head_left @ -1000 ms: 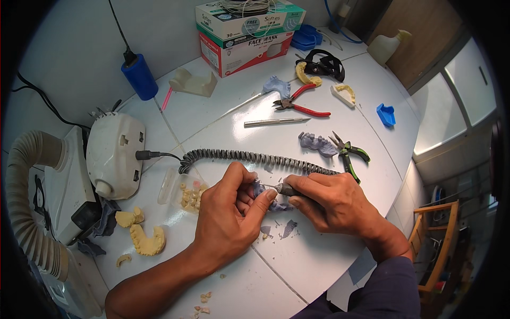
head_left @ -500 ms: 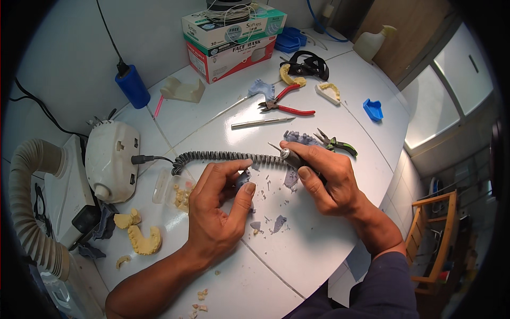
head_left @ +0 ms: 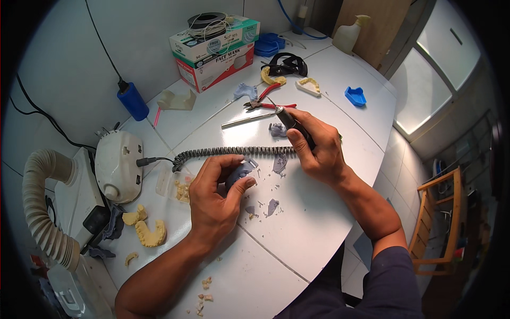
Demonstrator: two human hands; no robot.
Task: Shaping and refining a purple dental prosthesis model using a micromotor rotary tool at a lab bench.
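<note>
My left hand [head_left: 215, 194] is closed around a grey-blue moulded piece [head_left: 240, 173], pinched between thumb and fingers above the table. My right hand [head_left: 319, 146] grips a dark rotary handpiece [head_left: 297, 130], its thin bur pointing up and away from me. The two are well apart; the bur touches nothing that I can see. A coiled cord [head_left: 234, 152] runs behind my left hand towards a white control box [head_left: 118, 167]. Past the cord lies another grey-blue piece [head_left: 277, 129], partly behind the handpiece. Grey-blue scraps [head_left: 272, 207] and crumbs are scattered between my hands.
Red-handled cutters [head_left: 268, 101], a metal knife handle [head_left: 247, 120] and dental models lie farther back. Mask boxes [head_left: 215, 64] stand by the wall. At left are a ribbed hose [head_left: 40, 212], yellow dental casts [head_left: 150, 234] and a small clear box of tooth-like bits [head_left: 175, 187].
My right hand has lifted the handpiece up and away from my left hand. The piece in my left hand shows more. The whole view has shifted a little.
</note>
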